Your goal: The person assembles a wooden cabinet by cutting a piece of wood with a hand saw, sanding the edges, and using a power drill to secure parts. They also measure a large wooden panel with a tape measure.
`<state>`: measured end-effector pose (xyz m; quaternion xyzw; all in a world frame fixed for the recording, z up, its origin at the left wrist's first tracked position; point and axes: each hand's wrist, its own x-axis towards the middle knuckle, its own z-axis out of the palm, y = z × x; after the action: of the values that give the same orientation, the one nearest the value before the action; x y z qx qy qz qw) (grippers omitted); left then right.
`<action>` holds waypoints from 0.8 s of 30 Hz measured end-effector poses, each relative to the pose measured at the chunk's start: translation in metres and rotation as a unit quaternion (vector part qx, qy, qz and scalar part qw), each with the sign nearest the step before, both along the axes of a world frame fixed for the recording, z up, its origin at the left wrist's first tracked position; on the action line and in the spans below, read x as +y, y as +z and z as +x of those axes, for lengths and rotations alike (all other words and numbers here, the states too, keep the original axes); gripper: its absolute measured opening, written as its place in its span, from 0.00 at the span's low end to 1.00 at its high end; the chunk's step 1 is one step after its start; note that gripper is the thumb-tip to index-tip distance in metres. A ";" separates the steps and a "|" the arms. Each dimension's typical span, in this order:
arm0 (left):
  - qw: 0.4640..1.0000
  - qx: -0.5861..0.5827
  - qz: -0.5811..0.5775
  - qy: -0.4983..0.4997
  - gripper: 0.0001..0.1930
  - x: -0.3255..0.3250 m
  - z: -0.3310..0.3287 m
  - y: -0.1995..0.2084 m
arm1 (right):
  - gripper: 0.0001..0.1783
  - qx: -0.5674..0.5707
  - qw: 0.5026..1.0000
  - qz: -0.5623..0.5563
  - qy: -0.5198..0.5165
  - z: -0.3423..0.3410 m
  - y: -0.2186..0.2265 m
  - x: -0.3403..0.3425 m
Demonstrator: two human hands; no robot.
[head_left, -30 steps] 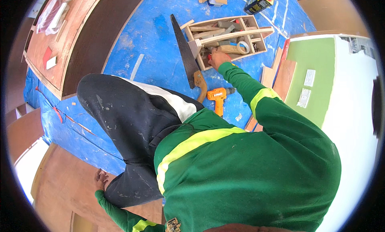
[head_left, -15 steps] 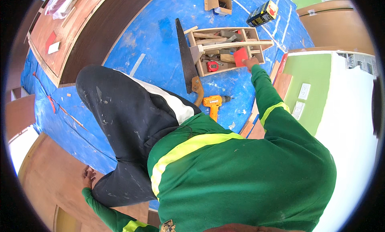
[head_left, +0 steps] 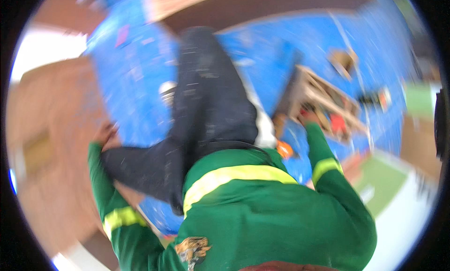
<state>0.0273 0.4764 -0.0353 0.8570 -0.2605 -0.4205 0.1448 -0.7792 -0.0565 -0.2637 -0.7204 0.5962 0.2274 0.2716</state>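
Motion blurs the whole view. My right hand (head_left: 308, 117) reaches into the near left corner of a wooden toolbox (head_left: 323, 94), where something red shows beside it; its fingers are too smeared to read. A flat red piece (head_left: 338, 123) lies in the same box, apart from the hand. Below the box, an orange drill (head_left: 284, 149) rests on the blue sheet, partly hidden by my body. A saw handle (head_left: 280, 125) shows left of the box. My left hand (head_left: 108, 134) is beside my bent knee, over a brown board (head_left: 56, 116), fingers loosely apart and holding nothing visible.
Blue sheeting (head_left: 133, 74) covers the floor. An opened cardboard box (head_left: 342, 62) and a dark tin (head_left: 375, 99) stand beyond the toolbox. A white round object (head_left: 167, 92) sits by my leg. A dark-sided wooden panel (head_left: 262, 11) spans the far side.
My view has swung round leftward. My right hand has let go of the flat red piece and moved to the toolbox's near left corner. My left hand stays beside my knee.
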 end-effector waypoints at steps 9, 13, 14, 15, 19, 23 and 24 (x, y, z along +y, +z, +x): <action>0.987 -0.152 -0.003 0.049 0.37 -0.025 -0.130 0.061 | 0.48 0.006 0.995 -0.087 0.057 -0.032 0.027 -0.025; 0.976 -0.170 -0.068 0.120 0.36 0.010 -0.170 0.071 | 0.34 -0.041 0.995 -0.056 0.067 0.001 0.048 -0.051; 0.971 -0.174 -0.081 0.144 0.35 0.020 -0.181 0.076 | 0.31 -0.132 0.988 -0.029 0.078 0.022 0.069 -0.050; 0.960 -0.176 -0.121 0.180 0.34 0.025 -0.196 0.069 | 0.28 -0.212 0.972 0.001 0.096 0.046 0.083 -0.068; 0.913 -0.221 -0.230 0.253 0.34 0.004 -0.245 0.106 | 0.28 -0.380 0.890 0.004 0.252 0.217 0.095 -0.112; 0.835 -0.210 -0.390 0.327 0.40 -0.014 -0.302 0.124 | 0.41 -0.512 0.755 0.243 0.331 0.434 0.278 -0.003; 0.817 -0.211 -0.426 0.326 0.42 -0.030 -0.316 0.131 | 0.45 -0.531 0.711 0.300 0.351 0.471 0.308 0.021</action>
<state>-0.2889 0.4468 0.0959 0.8125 -0.1432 -0.0047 0.5651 -0.3086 -0.0357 0.0446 -0.7607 -0.0408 0.0532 0.6456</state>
